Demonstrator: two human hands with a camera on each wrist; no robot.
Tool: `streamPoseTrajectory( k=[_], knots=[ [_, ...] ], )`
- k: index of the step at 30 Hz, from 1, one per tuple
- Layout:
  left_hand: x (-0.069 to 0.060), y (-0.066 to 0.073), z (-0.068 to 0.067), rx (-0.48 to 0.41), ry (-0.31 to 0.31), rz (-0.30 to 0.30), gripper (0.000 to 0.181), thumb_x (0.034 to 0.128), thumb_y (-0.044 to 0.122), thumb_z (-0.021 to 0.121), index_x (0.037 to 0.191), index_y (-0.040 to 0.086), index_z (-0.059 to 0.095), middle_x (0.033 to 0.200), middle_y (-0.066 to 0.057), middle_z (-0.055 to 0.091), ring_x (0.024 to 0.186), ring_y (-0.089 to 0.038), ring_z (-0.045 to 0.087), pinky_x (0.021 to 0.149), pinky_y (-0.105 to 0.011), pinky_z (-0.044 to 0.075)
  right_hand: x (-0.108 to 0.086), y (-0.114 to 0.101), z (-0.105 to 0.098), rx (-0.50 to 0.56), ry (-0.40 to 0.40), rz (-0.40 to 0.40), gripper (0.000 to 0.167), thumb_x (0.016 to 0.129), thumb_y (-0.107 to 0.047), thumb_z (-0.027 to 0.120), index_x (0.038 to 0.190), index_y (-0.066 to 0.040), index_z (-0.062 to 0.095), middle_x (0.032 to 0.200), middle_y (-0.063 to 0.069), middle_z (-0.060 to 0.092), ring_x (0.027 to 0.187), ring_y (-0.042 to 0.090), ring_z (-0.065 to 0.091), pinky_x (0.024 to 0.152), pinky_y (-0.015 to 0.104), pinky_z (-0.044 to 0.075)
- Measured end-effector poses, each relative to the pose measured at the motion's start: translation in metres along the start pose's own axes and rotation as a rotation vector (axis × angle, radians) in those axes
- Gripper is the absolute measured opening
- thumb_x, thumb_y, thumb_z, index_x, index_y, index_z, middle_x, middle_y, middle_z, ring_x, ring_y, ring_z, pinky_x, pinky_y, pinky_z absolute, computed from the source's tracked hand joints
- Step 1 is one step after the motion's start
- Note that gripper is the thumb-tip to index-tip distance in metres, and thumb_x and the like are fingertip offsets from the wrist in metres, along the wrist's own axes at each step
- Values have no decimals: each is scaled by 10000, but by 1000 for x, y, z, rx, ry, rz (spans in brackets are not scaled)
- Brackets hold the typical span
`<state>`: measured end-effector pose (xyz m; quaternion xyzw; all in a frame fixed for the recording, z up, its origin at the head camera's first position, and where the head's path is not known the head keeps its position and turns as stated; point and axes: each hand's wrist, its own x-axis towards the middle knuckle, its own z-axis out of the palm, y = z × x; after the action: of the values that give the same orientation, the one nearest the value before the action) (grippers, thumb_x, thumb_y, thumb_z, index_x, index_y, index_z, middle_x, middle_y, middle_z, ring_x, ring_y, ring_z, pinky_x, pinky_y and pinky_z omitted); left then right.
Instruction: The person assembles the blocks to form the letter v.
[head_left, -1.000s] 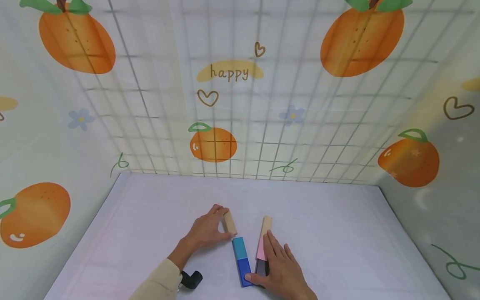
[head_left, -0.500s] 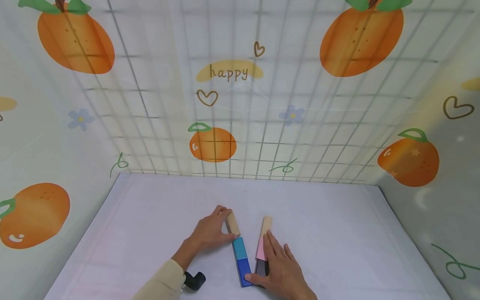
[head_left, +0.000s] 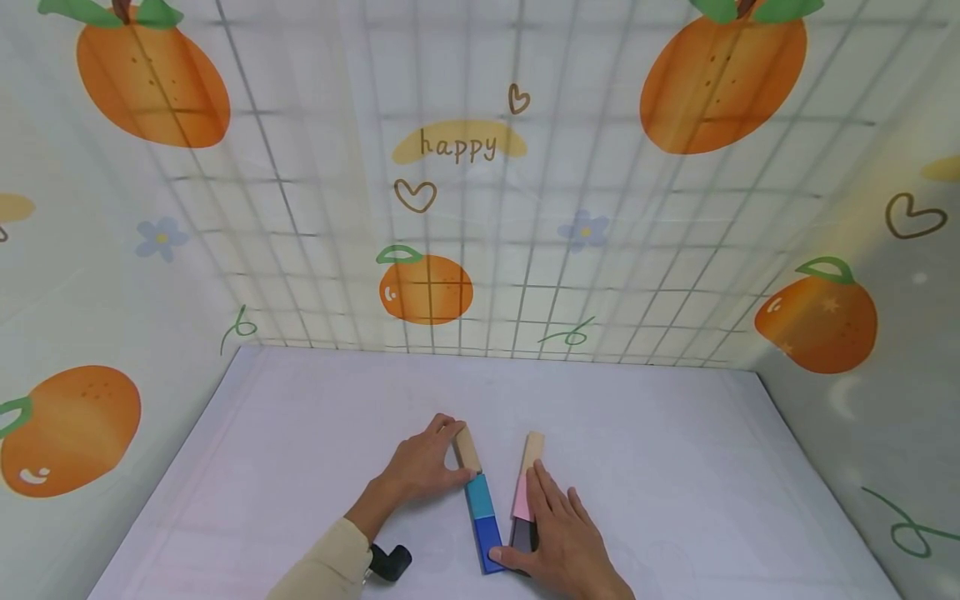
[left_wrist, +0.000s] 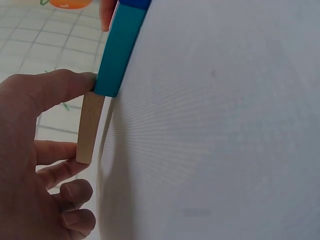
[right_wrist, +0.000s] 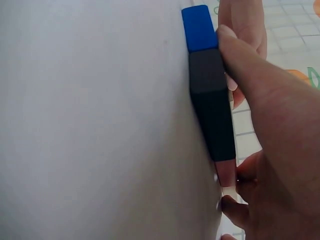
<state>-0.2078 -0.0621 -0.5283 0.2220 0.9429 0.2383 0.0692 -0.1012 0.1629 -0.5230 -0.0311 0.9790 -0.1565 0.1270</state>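
In the head view, my left hand point(head_left: 422, 460) pinches a plain wooden block point(head_left: 468, 450) between thumb and fingers at its two ends. That block meets the far end of a teal block point(head_left: 481, 497), which lines up with a dark blue block point(head_left: 487, 537). My right hand point(head_left: 567, 533) rests with straight fingers along a second row: a plain wooden block point(head_left: 533, 450), a pink block point(head_left: 521, 493) and a black block point(head_left: 521, 533). Its thumb touches the blue block's near end. The right wrist view shows the black block point(right_wrist: 212, 115) close against the blue one point(right_wrist: 199, 27).
The blocks stand on a white table point(head_left: 675, 467). Behind it hangs a patterned curtain point(head_left: 480, 233) with printed oranges, and more curtain closes off both sides. A black object point(head_left: 392, 562) sits at the left wrist by the sleeve point(head_left: 326, 562).
My left hand has slid the wooden block slightly right and nearer, closing the small gap to the teal block. The right hand and its row have stayed still.
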Motion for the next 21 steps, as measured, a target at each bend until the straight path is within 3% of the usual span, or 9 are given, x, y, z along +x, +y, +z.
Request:
streamPoseTrajectory(
  k=[21],
  knots=[
    [-3, 0, -1, 20, 0, 45, 735, 906, 516, 679, 1484, 102, 494, 1445, -80, 483, 1162, -252, 609, 905, -500, 521, -3, 2, 2, 23, 38, -44, 1375, 621, -921, 614, 1609, -50, 217, 1676, 125, 165, 1483, 365, 288, 1179, 597, 163]
  ],
)
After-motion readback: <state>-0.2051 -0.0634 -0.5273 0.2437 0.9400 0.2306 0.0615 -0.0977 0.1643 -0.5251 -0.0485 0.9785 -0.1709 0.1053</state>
